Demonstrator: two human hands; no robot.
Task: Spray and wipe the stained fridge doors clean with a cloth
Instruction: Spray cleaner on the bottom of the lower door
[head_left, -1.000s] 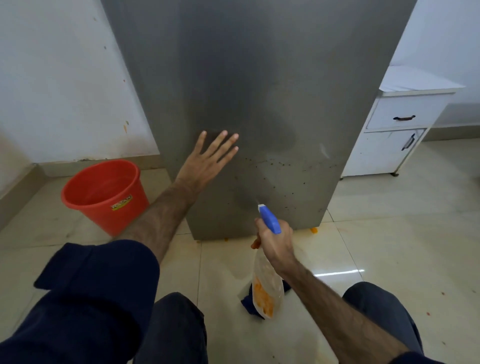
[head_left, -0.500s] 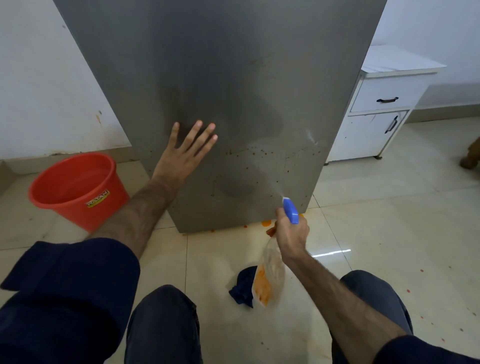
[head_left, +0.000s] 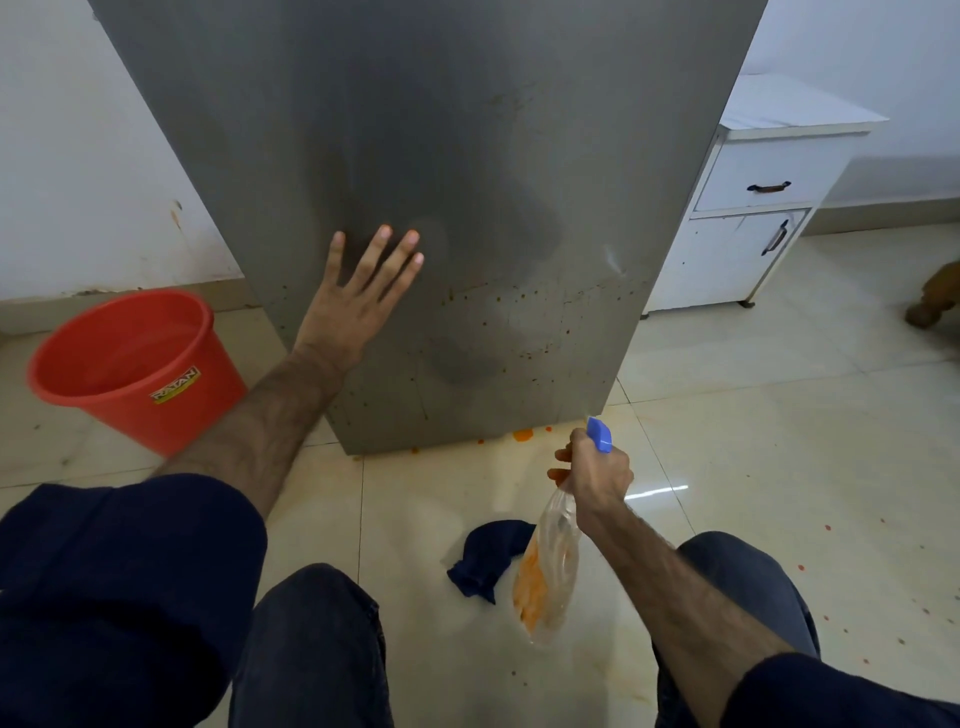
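Spray bottle (head_left: 550, 561) shifted right, left palm (head_left: 353, 306) flat

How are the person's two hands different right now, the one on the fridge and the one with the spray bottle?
The left hand lies flat with fingers spread and straight against the fridge door; the right hand is curled round the neck of the spray bottle. The left hand is raised higher, on the steel; the right hand hangs low, apart from the door, near its bottom edge. Both forearms are bare, with dark sleeves pushed up.
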